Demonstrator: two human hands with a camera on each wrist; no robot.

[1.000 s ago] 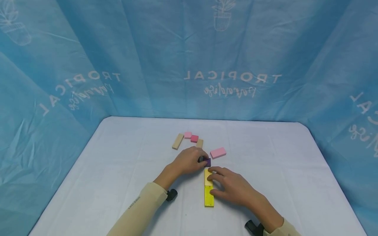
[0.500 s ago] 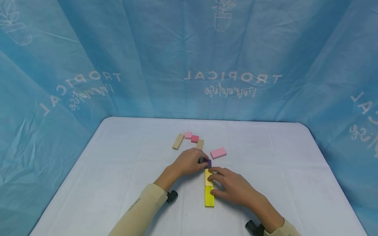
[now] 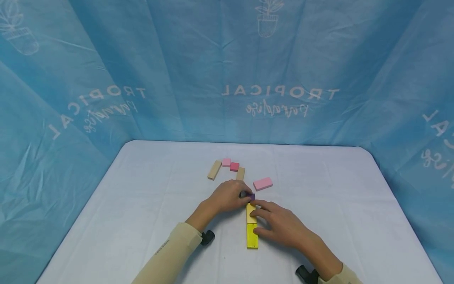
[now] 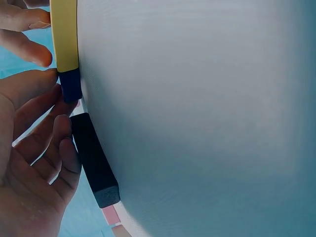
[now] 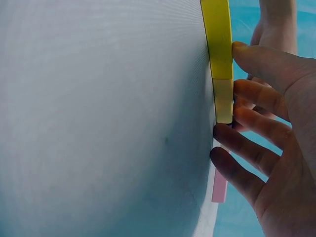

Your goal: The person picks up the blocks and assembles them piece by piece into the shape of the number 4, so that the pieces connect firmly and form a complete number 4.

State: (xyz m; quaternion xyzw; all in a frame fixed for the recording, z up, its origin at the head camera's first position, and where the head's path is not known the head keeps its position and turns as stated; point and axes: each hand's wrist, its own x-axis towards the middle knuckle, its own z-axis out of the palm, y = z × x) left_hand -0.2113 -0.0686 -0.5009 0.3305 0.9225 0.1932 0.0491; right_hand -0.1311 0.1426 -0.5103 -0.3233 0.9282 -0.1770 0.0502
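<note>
My left hand (image 3: 229,195) pinches a small purple block (image 3: 252,197) between thumb and fingers. In the left wrist view this block (image 4: 70,85) appears dark blue and meets the end of a yellow row. That row is a pale yellow block (image 3: 249,219) and a bright yellow block (image 3: 252,239), lying end to end. A black block (image 4: 95,160) lies beside the curled lower fingers of the left hand, mostly hidden in the head view. My right hand (image 3: 281,224) rests along the row's right side, fingers spread and gently bent, with thumb and fingertips touching the yellow blocks.
Beyond the left hand lie two tan wooden blocks (image 3: 214,170), a light pink block (image 3: 226,162) and a darker pink block (image 3: 234,167). A larger pink block (image 3: 263,184) sits to the right. Blue curtains surround the white table (image 3: 159,173).
My left hand has drawn the purple block slightly nearer, closing the gap to the pale yellow block. My right hand has stayed almost still beside the yellow row.
</note>
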